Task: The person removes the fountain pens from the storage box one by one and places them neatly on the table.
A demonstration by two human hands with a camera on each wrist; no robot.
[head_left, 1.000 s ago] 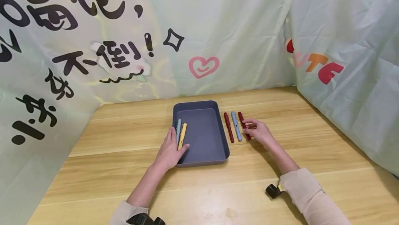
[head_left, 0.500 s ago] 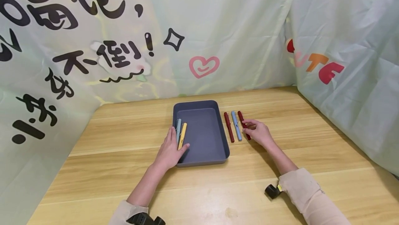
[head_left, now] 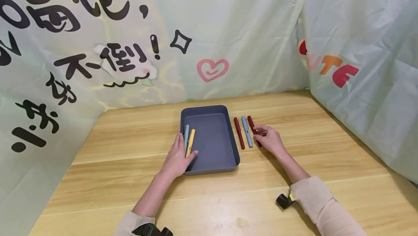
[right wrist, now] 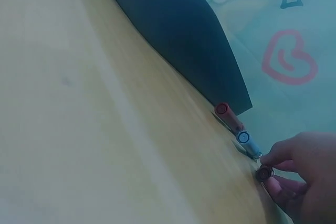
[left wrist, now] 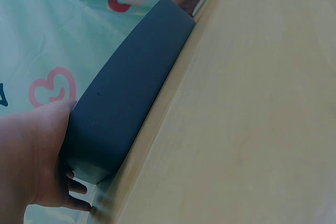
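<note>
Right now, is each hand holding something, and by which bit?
The right hand pinches the rightmost dark red pen around its middle. The left hand grips the gray tray by its left wall, toward the near corner.

A curtained-off work corner is seen — a wood-grain table (head_left: 124, 134), enclosed at back and sides by pale fabric sheets (head_left: 254, 21) printed with black characters (head_left: 121, 61), a pink heart (head_left: 212, 72) and coloured letters (head_left: 330, 61) — the wider room cannot be told.
</note>
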